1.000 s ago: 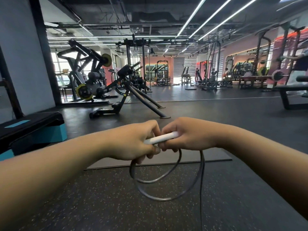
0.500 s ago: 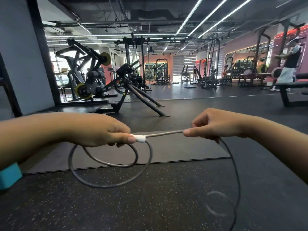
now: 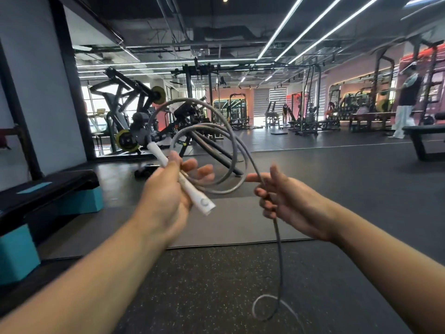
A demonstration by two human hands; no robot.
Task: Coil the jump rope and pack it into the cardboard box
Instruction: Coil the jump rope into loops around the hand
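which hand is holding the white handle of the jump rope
The left hand holds the white handle with the coils; the right hand only guides the loose grey rope.

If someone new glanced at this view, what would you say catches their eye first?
Most striking are the grey loops of the jump rope held up at centre frame, gathered in the left hand along with the white handle. Just right of it, the right hand feeds the loose rope, which trails down to a curl on the speckled floor. Far left, a black and teal step platform stands out.
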